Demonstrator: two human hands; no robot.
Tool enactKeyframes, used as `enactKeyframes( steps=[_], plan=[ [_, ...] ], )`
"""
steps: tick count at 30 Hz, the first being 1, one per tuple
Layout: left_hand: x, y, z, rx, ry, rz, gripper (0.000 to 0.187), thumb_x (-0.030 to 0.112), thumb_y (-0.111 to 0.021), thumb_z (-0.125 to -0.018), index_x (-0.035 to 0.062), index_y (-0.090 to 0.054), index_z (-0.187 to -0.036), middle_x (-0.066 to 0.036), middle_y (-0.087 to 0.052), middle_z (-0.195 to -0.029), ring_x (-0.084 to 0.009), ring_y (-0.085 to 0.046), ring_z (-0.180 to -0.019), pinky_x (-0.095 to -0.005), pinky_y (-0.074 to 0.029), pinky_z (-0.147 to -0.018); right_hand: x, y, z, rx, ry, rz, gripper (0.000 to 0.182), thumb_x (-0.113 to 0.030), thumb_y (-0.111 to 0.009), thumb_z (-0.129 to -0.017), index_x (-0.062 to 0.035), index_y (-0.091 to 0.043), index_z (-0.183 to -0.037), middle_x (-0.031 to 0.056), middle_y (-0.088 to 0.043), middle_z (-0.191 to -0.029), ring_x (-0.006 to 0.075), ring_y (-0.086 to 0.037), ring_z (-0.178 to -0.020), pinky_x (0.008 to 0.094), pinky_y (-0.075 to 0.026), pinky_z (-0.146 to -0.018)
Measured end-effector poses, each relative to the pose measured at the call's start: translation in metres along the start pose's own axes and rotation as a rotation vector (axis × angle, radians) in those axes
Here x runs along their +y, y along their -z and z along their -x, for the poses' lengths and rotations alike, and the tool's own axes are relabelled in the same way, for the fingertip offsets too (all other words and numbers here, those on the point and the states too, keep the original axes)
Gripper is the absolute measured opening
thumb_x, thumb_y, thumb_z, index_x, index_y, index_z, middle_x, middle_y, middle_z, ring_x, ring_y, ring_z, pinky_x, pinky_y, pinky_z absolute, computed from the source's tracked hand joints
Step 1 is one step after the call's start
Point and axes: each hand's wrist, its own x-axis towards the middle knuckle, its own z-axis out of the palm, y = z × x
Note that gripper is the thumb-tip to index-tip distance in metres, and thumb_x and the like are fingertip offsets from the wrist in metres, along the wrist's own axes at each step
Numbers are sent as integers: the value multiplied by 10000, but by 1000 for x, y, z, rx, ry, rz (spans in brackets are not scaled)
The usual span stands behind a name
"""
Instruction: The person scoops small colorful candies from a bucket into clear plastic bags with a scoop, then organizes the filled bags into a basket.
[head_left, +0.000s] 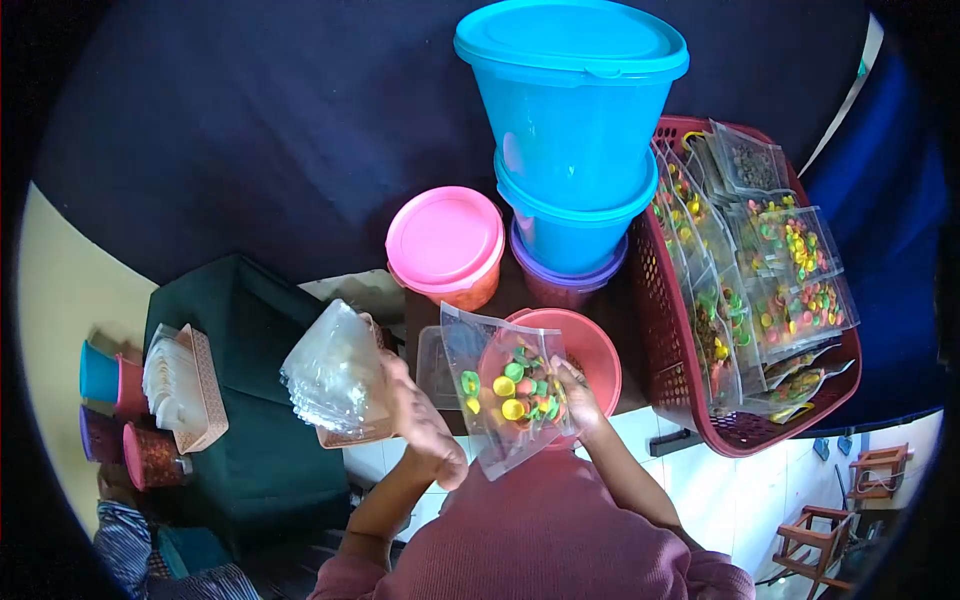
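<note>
My right hand (582, 400) grips the right edge of a clear plastic bag (490, 345). Small green, yellow and pink pieces lie inside the bag; their kind is not clear. Just left of the bag is my left hand (422, 425), flat with its fingers stretched out and slightly blurred. It seems to hold nothing. Beyond that hand, a stack of clear empty bags (335, 370) stands in a small basket (345, 438). Behind the held bag is a pink bucket (600, 350), partly hidden. A clear plastic container (432, 370) shows beside it.
A dark red basket (672, 330) of filled bags stands at the right. Two stacked blue tubs (575, 120) rest on a purple-lidded tub (565, 285), beside a pink-lidded tub (447, 245). At far left are another bag basket (203, 400), more tubs and a person's striped sleeve (122, 540).
</note>
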Motion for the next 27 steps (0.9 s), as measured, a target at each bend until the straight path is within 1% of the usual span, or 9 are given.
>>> enactKeyframes(
  steps=[3, 5, 10, 13, 17, 21, 22, 24, 27],
  plan=[
    [2, -5, 15, 26, 39, 12, 936, 705, -224, -719, 6, -28, -1310, -222, -53, -1360, -370, -90, -1256, -475, -31, -1006, -5, -7, -1, 59, 116, 134, 240, -303, -465, -855, -88, -538, -934, 2, -578, -788, 74, -552, -662, 225, -459, -588],
    [4, -12, 21, 280, 156, 124, 1135, 754, -448, -587, 57, 71, -1317, -228, 17, -1361, -394, -58, -1253, -479, -34, -1003, -7, -5, -2, 80, 125, 128, 242, -304, -460, -858, -87, -539, -932, 0, -577, -789, 74, -552, -662, 222, -458, -592],
    [21, -27, 7, 224, 466, 573, 1394, 704, -674, -339, 132, 145, -1311, -194, 63, -1369, -366, -15, -1264, -511, -91, -985, -10, -9, -3, 73, 165, 108, 235, -293, -442, -867, -86, -539, -921, -2, -580, -822, 67, -553, -684, 217, -459, -615],
    [14, -27, 10, 58, 521, 632, 1487, 422, -844, -218, 266, 161, -1303, -156, 56, -1380, -350, 4, -1269, -507, -61, -993, -9, -13, -2, 53, 179, 103, 232, -283, -429, -874, -83, -539, -915, -3, -582, -800, 64, -552, -667, 210, -456, -600],
    [14, -40, -1, 68, 437, 639, 1461, 443, -838, -242, 316, 171, -1290, -149, 64, -1382, -354, 7, -1269, -495, -60, -998, -8, -14, -2, -15, 163, 120, 229, -265, -419, -880, -74, -539, -918, 2, -583, -802, 65, -553, -666, 208, -455, -598],
    [19, -41, -16, 540, 844, 686, 1488, 475, -828, -177, 377, 173, -1273, -193, 21, -1374, -376, -89, -1256, -463, -90, -1007, -5, -10, -4, -4, 155, 136, 222, -250, -417, -882, -66, -533, -927, 8, -581, -812, 67, -554, -674, 208, -455, -601],
    [19, -42, -24, 538, 845, 688, 1488, 475, -828, -177, 377, 173, -1273, -193, 21, -1374, -376, -89, -1256, -463, -90, -1007, -8, -15, -1, 9, 154, 127, 219, -245, -416, -882, -64, -529, -931, 9, -581, -803, 68, -555, -668, 207, -454, -599],
    [21, -47, -42, 860, 1127, 823, 1475, 471, -832, -192, 396, 177, -1265, -217, -18, -1366, -389, -135, -1244, -466, -108, -1002, -8, -15, 0, 22, 153, 116, 215, -240, -416, -882, -63, -526, -935, 10, -580, -795, 69, -555, -663, 206, -454, -596],
    [37, -52, -56, 769, 1160, 691, 1410, 445, -834, -267, 353, 135, -1288, -245, -128, -1332, -359, -289, -1173, -452, -217, -975, -6, -9, 0, -19, 158, 163, 217, -241, -417, -882, -61, -520, -947, 13, -579, -799, 72, -556, -672, 207, -453, -602]
  ],
)
